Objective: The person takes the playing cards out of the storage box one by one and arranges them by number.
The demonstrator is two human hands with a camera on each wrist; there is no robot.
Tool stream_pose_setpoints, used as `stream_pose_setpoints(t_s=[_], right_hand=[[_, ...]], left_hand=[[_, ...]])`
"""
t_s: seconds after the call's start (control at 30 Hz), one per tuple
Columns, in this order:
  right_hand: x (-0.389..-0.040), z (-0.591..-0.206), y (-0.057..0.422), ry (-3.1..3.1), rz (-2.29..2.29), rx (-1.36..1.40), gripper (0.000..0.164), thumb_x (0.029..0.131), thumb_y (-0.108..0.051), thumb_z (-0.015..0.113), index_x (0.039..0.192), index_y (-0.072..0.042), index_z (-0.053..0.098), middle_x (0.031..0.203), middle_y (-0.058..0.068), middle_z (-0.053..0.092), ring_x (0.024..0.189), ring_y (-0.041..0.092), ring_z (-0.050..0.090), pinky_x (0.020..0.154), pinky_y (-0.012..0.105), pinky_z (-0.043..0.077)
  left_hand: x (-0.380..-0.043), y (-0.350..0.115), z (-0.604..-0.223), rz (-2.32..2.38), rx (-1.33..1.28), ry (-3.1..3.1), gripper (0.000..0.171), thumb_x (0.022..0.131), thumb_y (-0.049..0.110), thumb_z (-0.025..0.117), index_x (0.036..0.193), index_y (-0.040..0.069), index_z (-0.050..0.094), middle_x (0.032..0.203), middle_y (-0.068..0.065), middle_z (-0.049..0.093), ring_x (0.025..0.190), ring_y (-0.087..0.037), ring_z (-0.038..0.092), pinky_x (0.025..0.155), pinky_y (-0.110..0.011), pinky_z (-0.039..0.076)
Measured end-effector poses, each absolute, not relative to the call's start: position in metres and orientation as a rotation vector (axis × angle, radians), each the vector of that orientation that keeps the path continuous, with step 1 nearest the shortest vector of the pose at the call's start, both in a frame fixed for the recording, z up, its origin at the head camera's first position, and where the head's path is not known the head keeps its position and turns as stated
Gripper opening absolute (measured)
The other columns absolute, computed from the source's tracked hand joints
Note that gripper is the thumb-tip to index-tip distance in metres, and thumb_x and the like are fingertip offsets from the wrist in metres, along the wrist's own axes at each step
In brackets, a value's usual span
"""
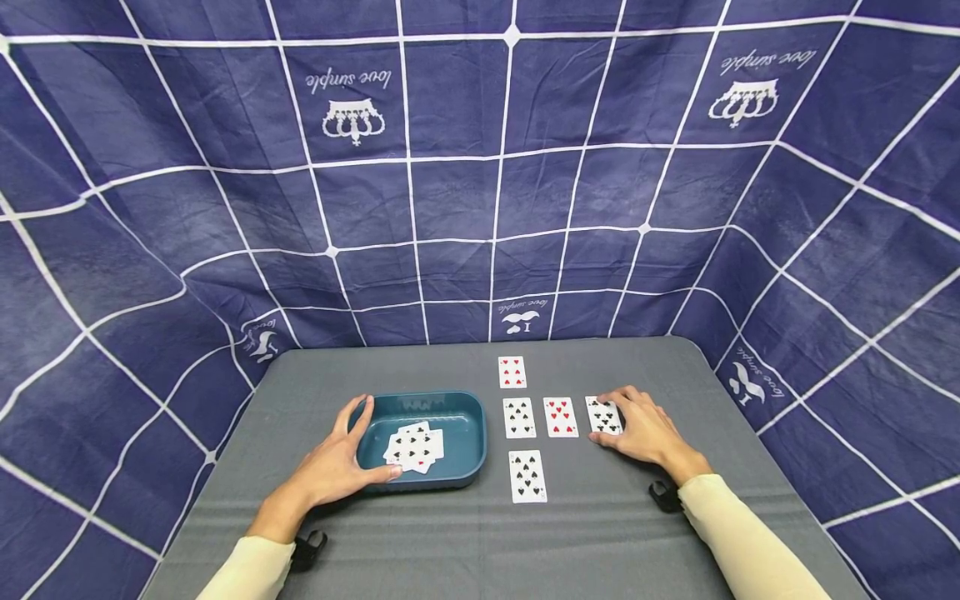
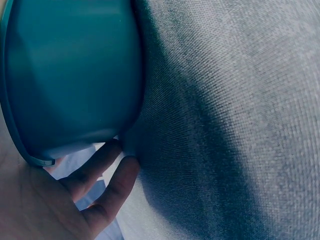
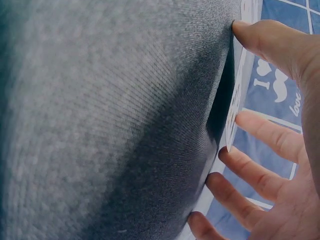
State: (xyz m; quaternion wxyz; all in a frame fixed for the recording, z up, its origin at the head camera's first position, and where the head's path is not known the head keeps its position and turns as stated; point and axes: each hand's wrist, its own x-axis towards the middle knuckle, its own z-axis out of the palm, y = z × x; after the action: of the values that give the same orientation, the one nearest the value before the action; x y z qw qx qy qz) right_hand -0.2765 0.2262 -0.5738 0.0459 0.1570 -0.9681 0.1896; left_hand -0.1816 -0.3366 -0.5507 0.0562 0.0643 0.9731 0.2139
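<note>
At the left of the table, my left hand [image 1: 337,462] grips the end of a teal tray [image 1: 463,433], with the thumb by the near rim and fingers by the far one. In the left wrist view, two fingers curl beside the tray's outer wall [image 2: 75,75]. Several overlapping playing cards [image 1: 412,450] lie face up inside. On the right, my right hand [image 1: 645,425] holds a black-suited playing card [image 1: 603,417] between thumb and fingertips. The right wrist view catches this card [image 3: 232,117] nearly edge-on, with a dark gap beneath it.
Between the tray and my right hand, a hearts card [image 1: 512,372] lies farthest back. A spades card [image 1: 519,419] and another hearts card [image 1: 561,417] lie side by side, and a second spades card [image 1: 528,477] is nearer me. Patterned blue cloth [image 1: 450,200] surrounds the grey table [image 1: 585,542].
</note>
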Motion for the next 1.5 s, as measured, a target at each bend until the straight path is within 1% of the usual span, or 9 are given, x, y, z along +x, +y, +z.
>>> stream_pose_setpoints(t_s=[0.3, 0.57, 0.87, 1.23, 1.37, 1.5], right_hand=[[-0.278, -0.573, 0.225, -2.956, 0.562, 0.488, 0.073, 0.088, -0.059, 0.097, 0.146, -0.017, 0.078, 0.148, 0.017, 0.072, 0.136, 0.047, 0.068, 0.101, 0.075, 0.058], [-0.277, -0.573, 0.225, -2.968, 0.562, 0.483, 0.073, 0.089, -0.059, 0.097, 0.146, -0.018, 0.077, 0.152, 0.018, 0.07, 0.139, 0.05, 0.067, 0.102, 0.077, 0.057], [-0.276, -0.573, 0.225, -2.972, 0.566, 0.472, 0.074, 0.089, -0.06, 0.097, 0.147, -0.019, 0.076, 0.152, 0.018, 0.07, 0.138, 0.05, 0.067, 0.102, 0.078, 0.056], [-0.274, -0.573, 0.224, -2.956, 0.604, 0.455, 0.076, 0.089, -0.057, 0.098, 0.15, -0.019, 0.075, 0.156, 0.02, 0.066, 0.14, 0.051, 0.065, 0.104, 0.08, 0.055], [-0.274, -0.571, 0.22, -2.926, 0.606, 0.466, 0.076, 0.089, -0.057, 0.098, 0.151, -0.019, 0.075, 0.155, 0.02, 0.066, 0.14, 0.051, 0.066, 0.105, 0.079, 0.055], [-0.273, -0.567, 0.214, -2.879, 0.614, 0.491, 0.075, 0.09, -0.055, 0.097, 0.152, -0.019, 0.075, 0.154, 0.019, 0.067, 0.139, 0.051, 0.066, 0.107, 0.077, 0.053]], left_hand=[[-0.182, -0.337, -0.551, 0.654, 0.199, 2.958, 0.143, 0.088, 0.082, 0.088, 0.189, 0.015, 0.011, 0.195, -0.016, 0.01, 0.138, -0.053, 0.072, 0.097, -0.071, 0.062], [-0.181, -0.337, -0.55, 0.655, 0.203, 2.959, 0.143, 0.088, 0.082, 0.087, 0.189, 0.015, 0.012, 0.195, -0.015, 0.01, 0.14, -0.054, 0.071, 0.097, -0.071, 0.062], [-0.182, -0.337, -0.551, 0.649, 0.198, 2.961, 0.143, 0.087, 0.082, 0.088, 0.189, 0.014, 0.014, 0.195, -0.015, 0.01, 0.141, -0.054, 0.071, 0.097, -0.071, 0.062], [-0.181, -0.336, -0.549, 0.651, 0.194, 2.951, 0.143, 0.087, 0.082, 0.088, 0.189, 0.016, 0.012, 0.195, -0.014, 0.009, 0.141, -0.053, 0.071, 0.095, -0.07, 0.062], [-0.181, -0.336, -0.549, 0.656, 0.193, 2.946, 0.143, 0.088, 0.082, 0.087, 0.189, 0.016, 0.011, 0.195, -0.014, 0.009, 0.142, -0.053, 0.07, 0.097, -0.071, 0.062], [-0.181, -0.337, -0.551, 0.658, 0.189, 2.945, 0.143, 0.088, 0.082, 0.087, 0.19, 0.017, 0.01, 0.196, -0.014, 0.009, 0.141, -0.052, 0.071, 0.094, -0.068, 0.063]])
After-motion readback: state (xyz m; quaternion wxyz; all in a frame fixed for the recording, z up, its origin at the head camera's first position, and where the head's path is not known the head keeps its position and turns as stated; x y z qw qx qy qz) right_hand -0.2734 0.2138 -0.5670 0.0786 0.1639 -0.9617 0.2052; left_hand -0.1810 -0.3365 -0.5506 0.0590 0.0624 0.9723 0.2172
